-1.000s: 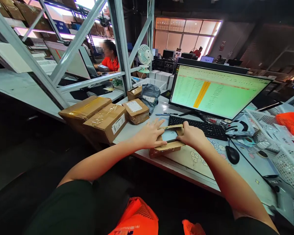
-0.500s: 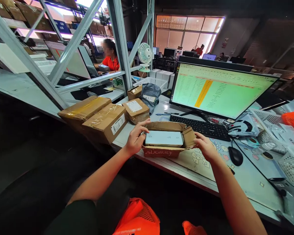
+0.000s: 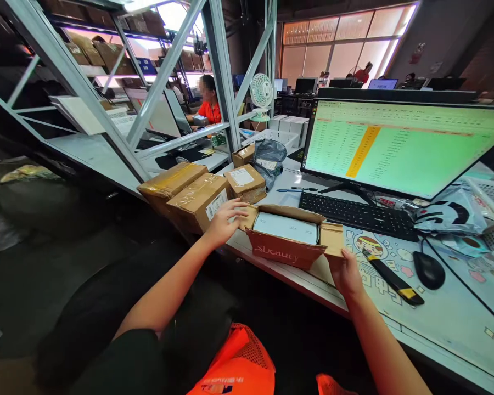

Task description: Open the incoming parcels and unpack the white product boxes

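Left hand (image 3: 225, 223): grips left flap (image 3: 251, 214), mid-frame.
Right hand (image 3: 347, 274): pinches right flap (image 3: 331, 237).
Open carton (image 3: 280, 253): could tear — or tip over desk edge (image 3: 280, 274) — if pulled unevenly.

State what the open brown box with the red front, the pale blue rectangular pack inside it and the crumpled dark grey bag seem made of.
Open brown box with the red front: matte cardboard, judging by its stiff folded flaps.
Pale blue rectangular pack: probably smooth card, flat and straight-edged; plastic is possible.
Crumpled dark grey bag: likely thin plastic film, with glossy creases.
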The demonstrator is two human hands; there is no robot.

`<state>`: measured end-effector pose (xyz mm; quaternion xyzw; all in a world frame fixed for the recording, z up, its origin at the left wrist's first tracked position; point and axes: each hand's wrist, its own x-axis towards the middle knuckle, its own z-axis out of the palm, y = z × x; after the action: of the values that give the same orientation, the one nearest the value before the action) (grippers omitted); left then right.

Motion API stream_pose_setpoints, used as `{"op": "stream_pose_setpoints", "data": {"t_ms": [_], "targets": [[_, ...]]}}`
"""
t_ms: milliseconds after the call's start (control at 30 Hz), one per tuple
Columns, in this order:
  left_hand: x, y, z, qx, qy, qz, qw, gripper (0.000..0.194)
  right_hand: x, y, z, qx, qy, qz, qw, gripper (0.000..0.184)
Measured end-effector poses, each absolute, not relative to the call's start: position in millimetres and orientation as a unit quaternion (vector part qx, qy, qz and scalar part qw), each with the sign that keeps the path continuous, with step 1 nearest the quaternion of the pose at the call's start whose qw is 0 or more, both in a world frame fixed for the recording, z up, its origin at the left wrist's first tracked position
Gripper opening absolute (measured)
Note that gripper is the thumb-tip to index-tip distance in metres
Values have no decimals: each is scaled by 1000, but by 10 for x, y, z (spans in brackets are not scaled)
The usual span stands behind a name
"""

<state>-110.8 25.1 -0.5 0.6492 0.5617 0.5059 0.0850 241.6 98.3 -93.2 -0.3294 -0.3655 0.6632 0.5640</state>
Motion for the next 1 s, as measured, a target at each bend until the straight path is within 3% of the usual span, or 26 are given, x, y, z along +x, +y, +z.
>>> {"op": "stream_pose_setpoints", "data": {"t_ms": [67,200,333,433,600,767,1000], "targets": [[-1070,210,355,760,529,374,42,17,2395,973,-1002,-322,-359,664,572,59],[-694,384,923,880,438,114,146,20,2399,944,-1191,-323,-405,650,555,77],[-366,685,953,907,413,-39,73,41,2468,907,-1358,-312,-514,591,538,89],[-362,791,827,916,389,-99,3,58,2528,915,-1392,-288,-650,523,471,91],[-448,855,772,910,393,-127,-34,80,2427,954,-1249,-360,-756,406,367,95],[-366,893,843,900,418,-116,32,74,2245,968,-1093,-350,-744,394,411,73],[-556,543,1220,877,429,144,163,62,2532,744,-1070,-364,-724,359,462,92]]}}
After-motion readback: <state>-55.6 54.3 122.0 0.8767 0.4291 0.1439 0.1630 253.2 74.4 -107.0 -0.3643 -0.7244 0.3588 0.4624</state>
